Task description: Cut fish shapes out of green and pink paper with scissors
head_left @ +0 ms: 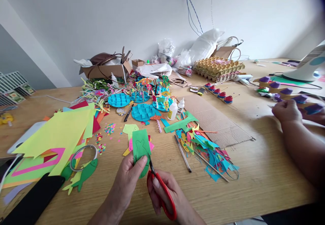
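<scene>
My left hand (129,177) pinches the lower edge of a green paper piece (140,147) with a pencilled outline drawn on it. My right hand (165,193) grips red-handled scissors (162,191), whose blades meet the paper's right edge near my left thumb. Both hands hover over the wooden table (254,171) near its front edge. Under the green piece lie pink and yellow paper scraps (129,130).
Yellow and pink paper sheets (58,133) and a green paper fish (85,174) lie left. Blue paper discs (143,111), glue bottles (173,110), pencils (182,154), cardboard (213,120) and egg trays (218,67) sit beyond. Another person's hand (288,111) works at right.
</scene>
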Demonstrator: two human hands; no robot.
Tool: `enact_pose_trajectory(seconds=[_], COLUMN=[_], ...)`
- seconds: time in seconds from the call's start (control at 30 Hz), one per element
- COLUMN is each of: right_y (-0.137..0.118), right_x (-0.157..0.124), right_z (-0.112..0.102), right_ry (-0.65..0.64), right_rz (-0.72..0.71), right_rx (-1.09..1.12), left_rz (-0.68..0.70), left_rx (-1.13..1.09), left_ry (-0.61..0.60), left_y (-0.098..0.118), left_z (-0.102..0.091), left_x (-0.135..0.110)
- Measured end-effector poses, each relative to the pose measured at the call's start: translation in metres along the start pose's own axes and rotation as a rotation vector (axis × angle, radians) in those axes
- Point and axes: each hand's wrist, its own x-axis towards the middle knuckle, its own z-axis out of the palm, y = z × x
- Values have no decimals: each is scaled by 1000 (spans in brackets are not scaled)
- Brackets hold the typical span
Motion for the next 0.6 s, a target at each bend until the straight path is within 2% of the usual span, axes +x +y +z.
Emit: enact_pose_trajectory(seconds=[0.6], right_y=[-1], right_x=[1], right_z=[2], right_ry=[26], right_rz=[40], right_rx=[6], left_rz=[-21], left_rx=[-33], left_ry=[12], left_y=[-1], left_z=[2], left_x=[1])
